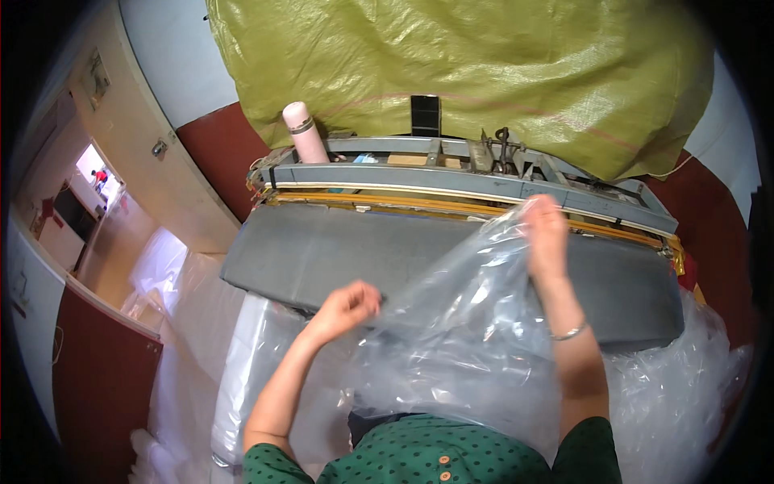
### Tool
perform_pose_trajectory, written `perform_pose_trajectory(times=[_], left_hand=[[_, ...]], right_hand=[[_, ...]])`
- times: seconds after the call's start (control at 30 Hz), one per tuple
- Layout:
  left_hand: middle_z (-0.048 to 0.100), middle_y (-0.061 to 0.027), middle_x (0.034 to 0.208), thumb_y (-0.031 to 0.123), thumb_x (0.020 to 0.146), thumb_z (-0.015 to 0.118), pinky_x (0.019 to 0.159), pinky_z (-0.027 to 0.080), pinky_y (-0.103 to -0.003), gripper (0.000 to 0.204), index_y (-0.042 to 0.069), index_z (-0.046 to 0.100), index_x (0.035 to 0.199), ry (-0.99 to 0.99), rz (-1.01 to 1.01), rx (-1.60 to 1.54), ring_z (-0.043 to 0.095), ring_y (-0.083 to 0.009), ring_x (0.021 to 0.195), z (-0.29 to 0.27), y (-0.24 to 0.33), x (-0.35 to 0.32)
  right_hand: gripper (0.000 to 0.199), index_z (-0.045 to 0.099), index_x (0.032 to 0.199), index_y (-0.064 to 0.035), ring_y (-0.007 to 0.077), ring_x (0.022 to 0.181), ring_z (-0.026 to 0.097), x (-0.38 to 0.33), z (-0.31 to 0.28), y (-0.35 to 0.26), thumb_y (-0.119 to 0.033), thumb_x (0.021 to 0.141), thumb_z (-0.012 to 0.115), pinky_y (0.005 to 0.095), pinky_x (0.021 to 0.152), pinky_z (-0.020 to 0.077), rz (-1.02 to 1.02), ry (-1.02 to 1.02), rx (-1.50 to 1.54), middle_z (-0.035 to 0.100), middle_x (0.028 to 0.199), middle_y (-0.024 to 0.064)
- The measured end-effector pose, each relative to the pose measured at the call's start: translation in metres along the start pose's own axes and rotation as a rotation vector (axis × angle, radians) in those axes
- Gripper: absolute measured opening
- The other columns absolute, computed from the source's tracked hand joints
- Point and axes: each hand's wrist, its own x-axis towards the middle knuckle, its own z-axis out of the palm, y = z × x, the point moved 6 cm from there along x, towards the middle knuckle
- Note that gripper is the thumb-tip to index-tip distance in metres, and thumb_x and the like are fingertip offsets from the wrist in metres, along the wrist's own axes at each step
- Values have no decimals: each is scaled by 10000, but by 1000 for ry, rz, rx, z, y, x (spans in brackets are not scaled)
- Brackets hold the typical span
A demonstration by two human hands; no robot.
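My right hand (547,238) is raised over the far side of a grey padded board (339,242), its fingers closed on the top of a clear plastic sheet (476,323). From there the sheet falls in shiny folds across the board and in front of my body. My left hand (348,310) hangs over the board's near edge, left of the sheet, its fingers curled together. Whether anything small is between those fingers I cannot make out.
Behind the board runs a grey metal frame (363,173) with orange strips (387,202), a pink flask (305,133), a dark phone-like slab (426,115) and a metal clamp (504,149). A plastic roll (242,371) stands at left; more film (661,403) lies right. An open door (153,137) is far left.
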Motion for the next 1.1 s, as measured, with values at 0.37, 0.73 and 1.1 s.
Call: perform_pose_trajectory(times=[0.37,0.73,1.1], left_hand=[[516,-125,1160,214,740,660,878,382,-438,466,55,490,1143,384,199,662,495,-302,1052,31,-15,-79],[593,-55,727,161,827,606,690,436,-277,135,28,594,849,413,-70,352,553,-137,677,0,-65,-76],[473,-50,714,116,894,494,580,357,-234,211,25,510,704,1257,606,774,447,-117,661,-114,166,-94]], right_hand=[[169,538,918,-108,-14,519,297,37,-177,-22,-268,932,485,145,448,213,-55,343,30,397,662,-92],[175,542,877,-74,-1,632,357,33,-225,-4,-227,935,482,164,561,283,-15,389,-22,435,721,-82],[241,586,907,9,80,728,484,44,-344,75,-212,915,490,218,674,392,-11,401,-670,555,790,-2]])
